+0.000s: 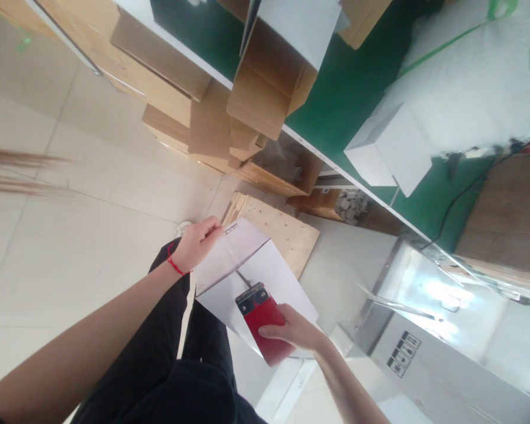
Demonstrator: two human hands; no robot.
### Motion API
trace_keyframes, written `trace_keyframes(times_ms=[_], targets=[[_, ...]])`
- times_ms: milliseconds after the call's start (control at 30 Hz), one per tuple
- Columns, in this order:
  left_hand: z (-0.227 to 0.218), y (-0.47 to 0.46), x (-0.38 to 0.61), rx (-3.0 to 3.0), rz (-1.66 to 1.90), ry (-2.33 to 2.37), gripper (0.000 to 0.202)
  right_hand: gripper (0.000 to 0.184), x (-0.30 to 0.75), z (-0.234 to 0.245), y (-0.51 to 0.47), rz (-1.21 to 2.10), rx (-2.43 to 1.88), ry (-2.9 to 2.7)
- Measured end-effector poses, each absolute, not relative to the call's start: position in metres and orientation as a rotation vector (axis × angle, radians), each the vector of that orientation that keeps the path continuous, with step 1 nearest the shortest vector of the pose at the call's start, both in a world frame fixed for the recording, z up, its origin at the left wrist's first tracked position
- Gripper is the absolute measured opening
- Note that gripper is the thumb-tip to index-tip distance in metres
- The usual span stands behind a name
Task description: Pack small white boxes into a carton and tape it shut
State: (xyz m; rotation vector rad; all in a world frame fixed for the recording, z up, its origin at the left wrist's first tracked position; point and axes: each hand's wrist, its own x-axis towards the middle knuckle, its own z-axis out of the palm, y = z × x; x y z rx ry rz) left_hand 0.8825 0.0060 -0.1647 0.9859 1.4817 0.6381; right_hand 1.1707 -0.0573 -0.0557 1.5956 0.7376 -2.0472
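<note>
White box (267,265) is lying near our legs (159,330), our right hand (295,330) gripping a red tool (265,324) over it, our left hand (198,244) curling at the box's printed edge, whether pinching we cannot tell. Should loose bracing be letting the box slip, the tool could be skewing. Its panels are looking smooth and sharp-edged; beyond, a wooden board (285,229) and a green bench (331,100) are showing.

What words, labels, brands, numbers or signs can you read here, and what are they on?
Words, brands, numbers: none readable.
Grey carton: a block of black signs, too small to make out.
White box, near the left hand: dark print, too blurred to read.
Red tool in the right hand: no readable text.
</note>
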Motion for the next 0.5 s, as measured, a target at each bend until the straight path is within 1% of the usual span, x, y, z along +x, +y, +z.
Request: trace_keyframes(times_ms=[100, 267, 400, 500], targets=[[-0.182, 0.021, 0.854, 0.955, 0.666, 1.595, 0.024, 0.042, 1.178, -0.051, -0.065, -2.046, 1.594, 0.735], [-0.203, 0.055, 0.812, 1.066, 0.648, 1.721, 0.022, 0.054, 1.185, -0.049, -0.080, -2.071, 1.704, 0.711], [-0.224, 0.063, 0.806, 1.199, 0.546, 1.680, 0.021, 0.060, 1.177, -0.059, -0.089, -2.093, 1.783, 0.614], [-0.254, 0.056, 0.812, 1.190, 0.499, 1.701, 0.020, 0.063, 1.168, -0.065, -0.090, -2.042, 1.856, 0.523]])
